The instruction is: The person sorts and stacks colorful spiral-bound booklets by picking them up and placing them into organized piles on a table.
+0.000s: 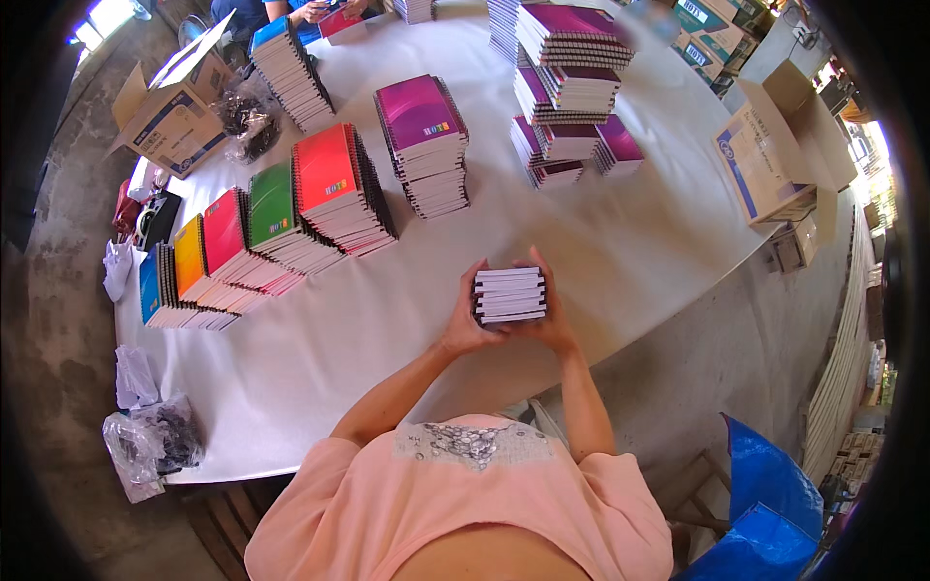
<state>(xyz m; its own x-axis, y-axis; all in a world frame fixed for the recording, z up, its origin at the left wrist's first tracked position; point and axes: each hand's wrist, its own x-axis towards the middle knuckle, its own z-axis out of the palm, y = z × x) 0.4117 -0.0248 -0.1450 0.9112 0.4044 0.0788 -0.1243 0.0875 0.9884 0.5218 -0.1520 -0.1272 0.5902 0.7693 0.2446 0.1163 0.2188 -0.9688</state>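
Note:
Between my two hands I hold a small stack of spiral notebooks point(511, 294), its white page edges turned up toward me and the dark binding showing at its left. My left hand point(469, 318) wraps the stack's left side, and my right hand point(553, 312) clasps the right side with fingers reaching up along it. The covers of these notebooks are hidden. Beyond my hands stands a tall stack of purple notebooks point(418, 114). A row of stacks runs to the left: red notebooks point(326, 172), green notebooks point(272, 205), pink notebooks point(225, 232), yellow notebooks point(190, 256) and blue notebooks point(150, 287).
Taller purple piles point(573, 85) stand at the far right of the white-covered table point(320, 387). Open cardboard boxes sit at the left point(179, 126) and right point(760, 165). Plastic wrap point(145, 445) lies at the near-left corner. Across the table, a person's hands point(315, 12) hold a red notebook.

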